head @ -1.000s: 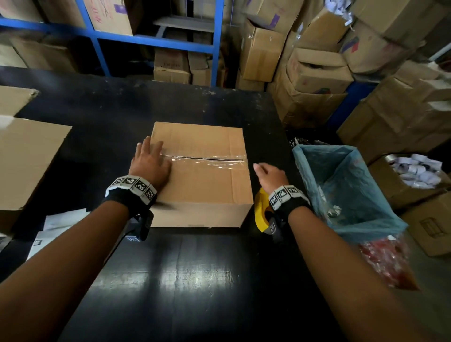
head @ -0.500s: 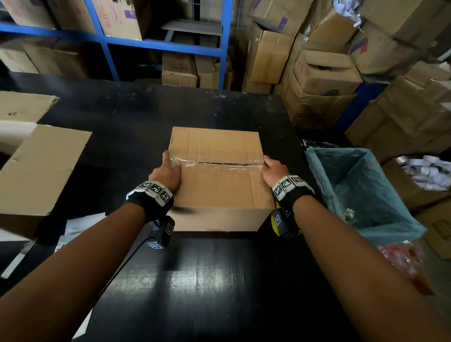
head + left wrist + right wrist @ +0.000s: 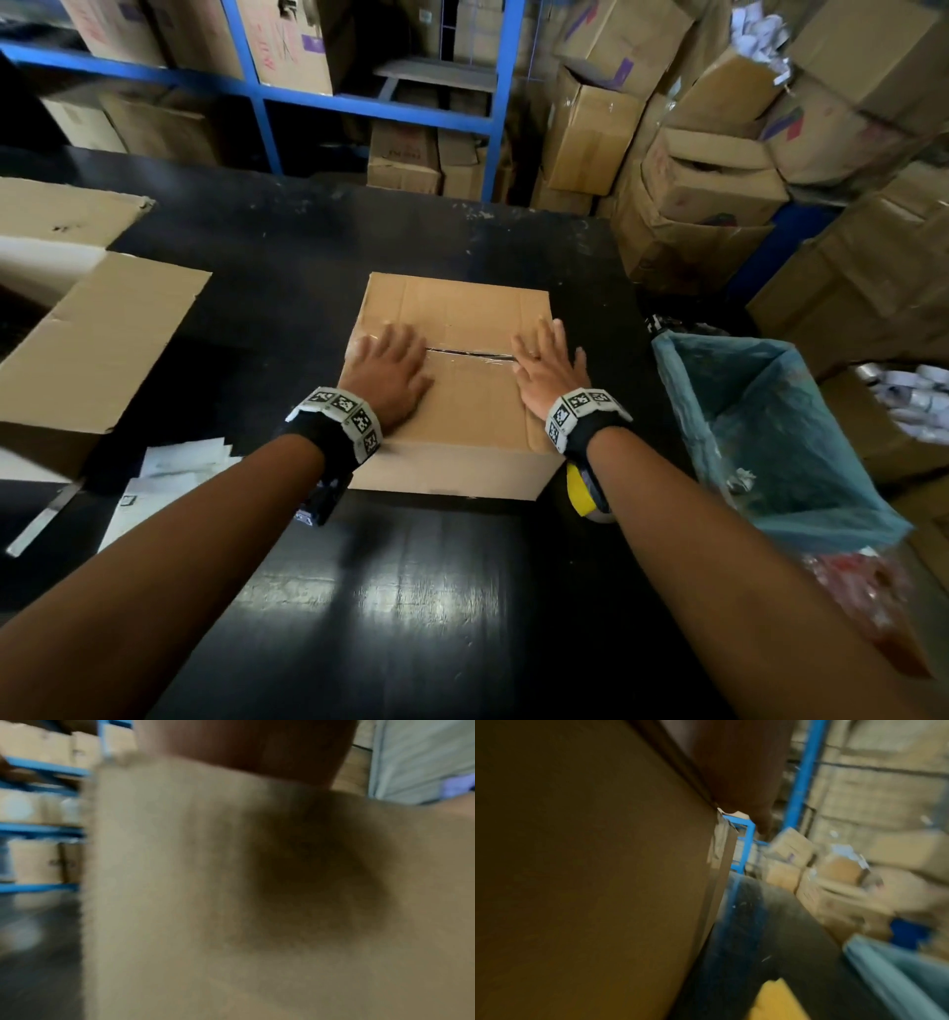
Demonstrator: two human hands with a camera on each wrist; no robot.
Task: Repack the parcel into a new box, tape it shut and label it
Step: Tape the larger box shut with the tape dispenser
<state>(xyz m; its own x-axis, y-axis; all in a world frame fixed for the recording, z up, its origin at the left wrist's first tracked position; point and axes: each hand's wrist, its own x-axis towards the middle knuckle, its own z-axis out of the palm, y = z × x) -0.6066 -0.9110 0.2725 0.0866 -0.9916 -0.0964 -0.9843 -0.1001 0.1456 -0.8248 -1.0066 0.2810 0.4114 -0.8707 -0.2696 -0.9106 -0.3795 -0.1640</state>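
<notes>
While the closed box (image 3: pixel 462 370) sits mid-tabletop (image 3: pixel 411 591), the left hand (image 3: pixel 387 372) and right hand (image 3: pixel 547 367) lie flat on its lid, fingers straight and slightly apart, at either end of the clear tape (image 3: pixel 470 354), with what seems a yellow tape roll (image 3: pixel 580 488) just right of the box.

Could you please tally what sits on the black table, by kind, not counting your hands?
Taped box: 1
Open cardboard box: 1
Yellow tape roll: 1
Pile of white papers: 1
Total: 4
</notes>
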